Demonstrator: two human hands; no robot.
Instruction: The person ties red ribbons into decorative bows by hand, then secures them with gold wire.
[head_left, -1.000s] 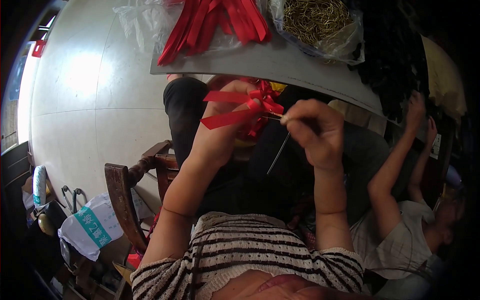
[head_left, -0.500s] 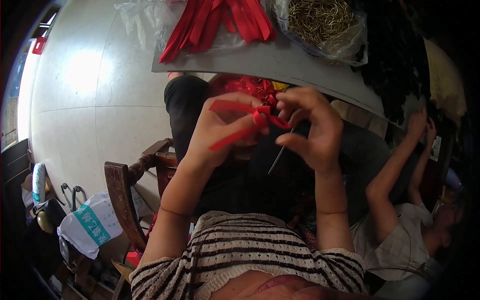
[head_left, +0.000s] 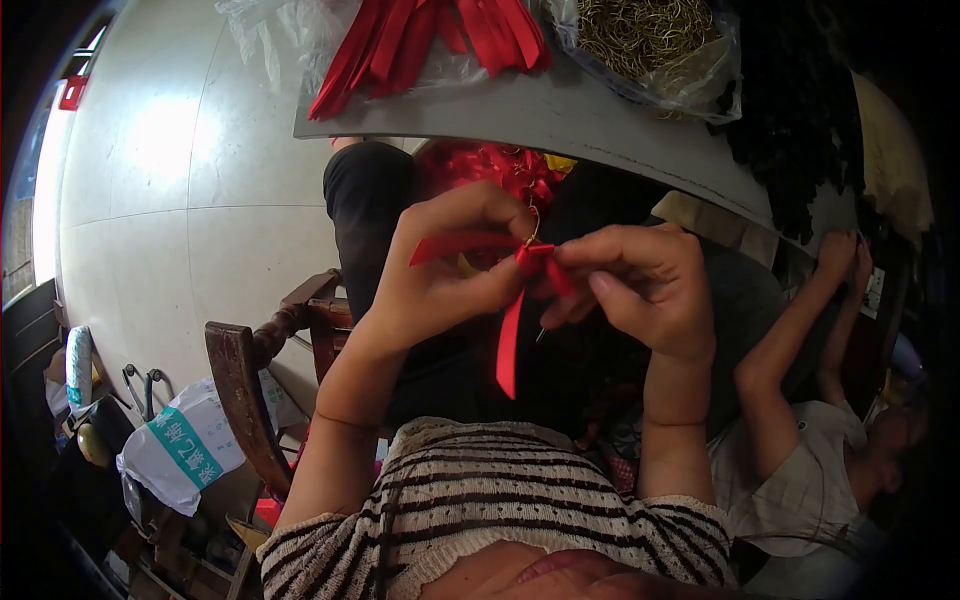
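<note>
Between my hands, above my lap, is a red ribbon [head_left: 508, 350] gathered into a knot or small bow, with one tail hanging down and another stretching left. A thin gold wire hook [head_left: 535, 222] stands up from its middle. My left hand [head_left: 425, 265] pinches the ribbon between thumb and fingers. On the other side, my right hand [head_left: 650, 290] has its fingertips closed on the ribbon's right part. The tip of a thin metal rod [head_left: 541, 337] pokes out below the right fingers; how it is held is hidden.
A grey table [head_left: 450, 118] ahead carries a bundle of red ribbons [head_left: 395, 50], a clear bag of gold wire hooks [head_left: 650, 40] and black material [head_left: 800, 130]. Below its edge lies a red ribbon pile [head_left: 495, 165]. A wooden chair [head_left: 240, 400] is at left; a co-worker's hands [head_left: 840, 255] are at right.
Both hands have come slightly lower. The right fingers have moved from apart to closed on the ribbon. One ribbon tail now hangs straight down, and the gold hook shows more plainly.
</note>
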